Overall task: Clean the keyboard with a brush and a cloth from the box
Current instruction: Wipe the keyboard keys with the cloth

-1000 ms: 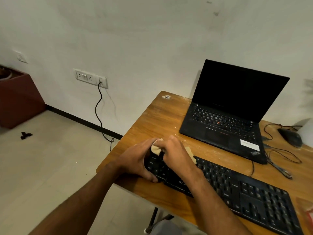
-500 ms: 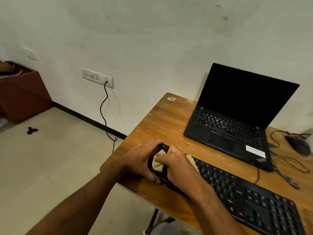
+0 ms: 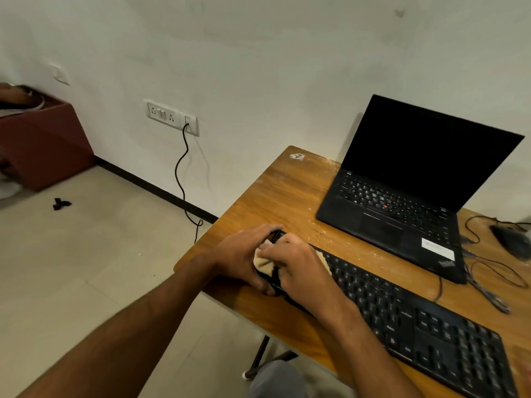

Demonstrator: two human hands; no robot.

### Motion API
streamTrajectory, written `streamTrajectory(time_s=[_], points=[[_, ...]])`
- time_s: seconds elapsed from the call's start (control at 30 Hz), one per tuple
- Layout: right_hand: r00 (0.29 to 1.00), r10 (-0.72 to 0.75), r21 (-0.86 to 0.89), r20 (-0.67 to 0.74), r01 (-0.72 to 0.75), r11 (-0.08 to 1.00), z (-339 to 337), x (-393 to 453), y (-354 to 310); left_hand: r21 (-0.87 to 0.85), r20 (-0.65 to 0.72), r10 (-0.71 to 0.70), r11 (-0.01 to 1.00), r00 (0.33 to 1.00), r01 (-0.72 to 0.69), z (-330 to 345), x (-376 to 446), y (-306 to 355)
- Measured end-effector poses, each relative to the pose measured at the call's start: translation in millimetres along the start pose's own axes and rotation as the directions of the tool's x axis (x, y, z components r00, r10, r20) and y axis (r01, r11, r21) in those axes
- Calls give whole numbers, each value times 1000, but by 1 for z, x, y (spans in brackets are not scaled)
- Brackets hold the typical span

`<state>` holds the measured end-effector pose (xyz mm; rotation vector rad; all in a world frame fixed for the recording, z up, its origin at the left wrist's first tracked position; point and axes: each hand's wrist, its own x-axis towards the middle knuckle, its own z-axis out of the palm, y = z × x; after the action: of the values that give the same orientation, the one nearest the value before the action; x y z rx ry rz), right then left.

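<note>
A black keyboard [image 3: 408,314] lies slantwise along the near side of the wooden table [image 3: 275,193]. My left hand [image 3: 244,254] grips the keyboard's left end, thumb at the near edge and fingers over the far corner. My right hand [image 3: 298,265] holds a beige cloth [image 3: 263,262] bunched under its fingers and presses it on the leftmost keys. Most of the cloth is hidden beneath that hand. No brush or box shows.
An open black laptop [image 3: 402,202] stands behind the keyboard. A black mouse [image 3: 510,239] and tangled cables [image 3: 488,280] lie at the right. A cord [image 3: 184,179] hangs from the wall socket. A dark red box [image 3: 43,145] sits on the floor at far left.
My right hand has slid the cloth a little toward the near edge over the leftmost keys. My left hand keeps its hold on the keyboard's end. The camera has shifted slightly left.
</note>
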<state>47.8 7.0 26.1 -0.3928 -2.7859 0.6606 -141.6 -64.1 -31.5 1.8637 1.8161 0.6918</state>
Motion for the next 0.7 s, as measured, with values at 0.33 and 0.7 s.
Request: streamTrajectory(time_s=[0.33, 0.7], points=[[998, 16, -127, 67, -8, 992, -15, -8, 2, -2, 3, -8, 1000, 1000, 8, -3, 0, 0], [988, -28, -96, 152, 43, 994, -29, -17, 12, -5, 0, 4, 1000, 1000, -4, -2, 0, 1]])
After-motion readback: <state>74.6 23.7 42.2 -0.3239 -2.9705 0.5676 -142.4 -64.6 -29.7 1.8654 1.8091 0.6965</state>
